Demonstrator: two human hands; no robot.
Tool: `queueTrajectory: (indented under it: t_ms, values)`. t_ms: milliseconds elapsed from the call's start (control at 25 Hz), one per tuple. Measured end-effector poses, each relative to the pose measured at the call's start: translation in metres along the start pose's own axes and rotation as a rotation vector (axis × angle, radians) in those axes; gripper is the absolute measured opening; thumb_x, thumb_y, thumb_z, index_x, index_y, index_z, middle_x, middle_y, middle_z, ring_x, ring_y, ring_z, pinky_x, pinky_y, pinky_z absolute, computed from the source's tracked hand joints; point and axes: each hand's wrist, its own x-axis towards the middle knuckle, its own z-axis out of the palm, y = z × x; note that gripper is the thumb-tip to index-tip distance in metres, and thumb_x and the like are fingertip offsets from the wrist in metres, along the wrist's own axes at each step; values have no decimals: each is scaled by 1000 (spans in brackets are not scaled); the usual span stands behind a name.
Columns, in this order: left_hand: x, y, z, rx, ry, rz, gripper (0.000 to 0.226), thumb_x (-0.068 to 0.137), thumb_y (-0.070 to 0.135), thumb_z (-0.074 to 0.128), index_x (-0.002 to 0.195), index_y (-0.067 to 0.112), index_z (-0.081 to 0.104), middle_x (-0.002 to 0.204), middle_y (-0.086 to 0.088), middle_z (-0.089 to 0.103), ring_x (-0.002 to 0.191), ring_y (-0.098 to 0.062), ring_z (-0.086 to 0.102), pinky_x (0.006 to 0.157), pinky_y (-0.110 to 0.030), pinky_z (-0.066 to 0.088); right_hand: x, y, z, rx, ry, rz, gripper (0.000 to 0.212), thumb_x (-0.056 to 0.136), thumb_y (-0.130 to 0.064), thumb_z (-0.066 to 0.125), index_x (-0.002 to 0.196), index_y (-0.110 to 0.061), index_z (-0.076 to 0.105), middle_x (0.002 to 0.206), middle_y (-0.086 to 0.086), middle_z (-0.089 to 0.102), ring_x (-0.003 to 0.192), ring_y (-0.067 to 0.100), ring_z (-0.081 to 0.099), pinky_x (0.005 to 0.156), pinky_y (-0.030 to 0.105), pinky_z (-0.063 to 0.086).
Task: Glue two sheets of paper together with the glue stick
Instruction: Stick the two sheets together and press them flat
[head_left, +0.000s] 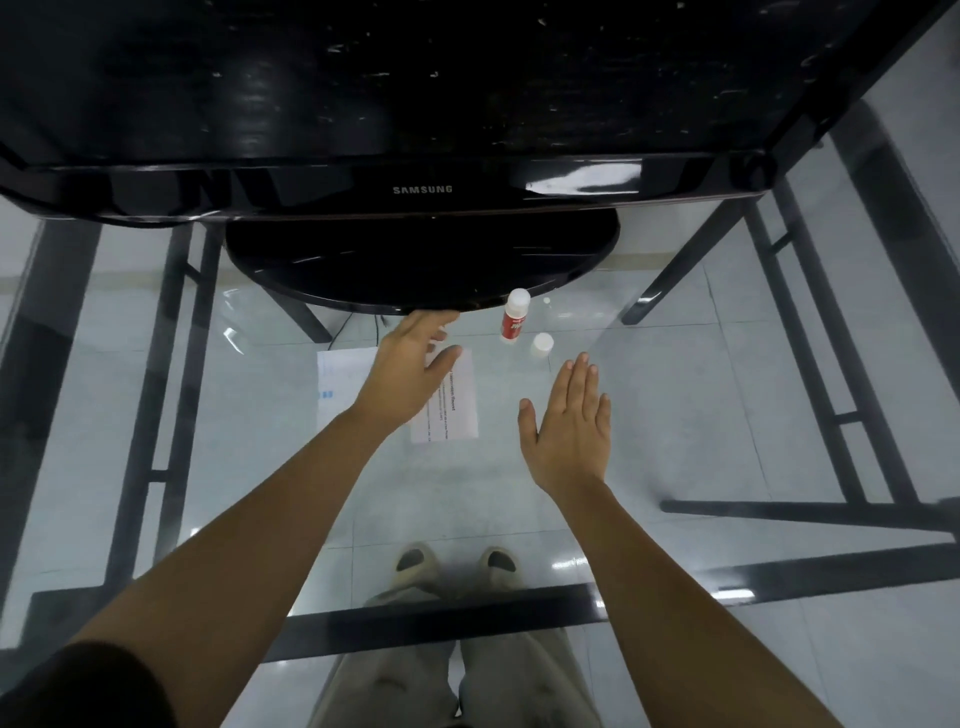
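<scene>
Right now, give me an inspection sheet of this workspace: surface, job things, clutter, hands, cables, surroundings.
Surface: glass table, see-through, on a dark frame.
Job's things: paper sheets lying flat, partly under the left hand; whether one overlaps the other cannot be told. Glue stick standing upright beyond the paper; its white cap stands apart to its right.
Clutter: Samsung monitor on a round black stand at the far edge.
Hands: left hand open over the paper; right hand open, flat, holding nothing.
Cables: a thin dark cable below the stand.
Surroundings: tiled floor and the person's shoes seen through the glass.
</scene>
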Motion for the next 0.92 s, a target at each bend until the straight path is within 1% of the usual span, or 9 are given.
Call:
queueTrajectory:
  t_ms: [40, 120, 200, 240, 320, 400, 520, 760, 920]
  values:
    - [-12, -9, -8, 38, 31, -19, 40, 90, 20, 57, 129, 14, 49, 129, -12, 54, 111, -24, 55, 90, -28, 47, -4, -5, -4, 51, 11, -6, 67, 94, -50, 17, 145, -10, -2, 157, 10, -2, 143, 26, -4, 112, 36, -4]
    - [-37, -27, -21, 128, 91, -25, 36, 90, 13, 57, 125, 7, 53, 132, -15, 53, 119, -31, 49, 101, -37, 40, -15, -21, -11, 218, 74, -22, 61, 96, -43, 28, 144, -9, 15, 154, 12, 18, 142, 27, 16, 114, 37, 12]
    - [-59, -42, -29, 196, 127, -50, 34, 88, 9, 58, 122, 3, 56, 131, -18, 54, 120, -36, 46, 102, -42, 38, -28, -43, -14, 358, 151, -15, 54, 94, -39, 41, 138, -9, 31, 142, 12, 39, 129, 26, 36, 106, 35, 31]
    - [-68, -49, -32, 212, 152, -90, 34, 88, 8, 58, 121, 3, 57, 131, -19, 53, 119, -38, 45, 101, -43, 39, -33, -53, -15, 405, 167, -1, 53, 92, -38, 47, 135, -9, 35, 136, 12, 43, 123, 25, 41, 100, 34, 37]
    - [-82, -59, -37, 200, 217, -210, 34, 87, 10, 60, 120, 2, 57, 129, -22, 50, 117, -39, 44, 98, -45, 43, -40, -71, -16, 482, 145, 55, 57, 86, -37, 58, 131, -10, 36, 132, 11, 43, 117, 24, 43, 90, 32, 45]
    - [-88, -63, -39, 165, 220, -306, 38, 86, 15, 62, 123, 7, 55, 129, -22, 47, 115, -39, 43, 98, -44, 43, -42, -81, -16, 542, 98, 123, 61, 81, -34, 67, 128, -10, 37, 132, 11, 41, 116, 24, 43, 86, 31, 47]
    - [-87, -64, -35, 163, 175, -328, 45, 86, 20, 63, 129, 13, 51, 133, -20, 42, 115, -37, 41, 97, -41, 41, -39, -87, -16, 572, 72, 167, 60, 76, -26, 73, 124, -9, 41, 132, 12, 38, 115, 27, 44, 88, 34, 48]
    - [-79, -59, -27, 131, 192, -444, 46, 83, 23, 66, 127, 15, 53, 136, -16, 35, 116, -34, 37, 95, -33, 38, -34, -98, -16, 657, 59, 194, 55, 73, -19, 76, 116, -10, 44, 131, 12, 37, 112, 29, 50, 90, 34, 51]
    - [-75, -60, -29, 33, 192, -500, 46, 80, 21, 70, 123, 14, 56, 135, -14, 33, 117, -32, 39, 97, -32, 39, -30, -102, -18, 703, 20, 223, 50, 73, -11, 76, 112, -10, 44, 133, 11, 34, 111, 30, 54, 84, 34, 53]
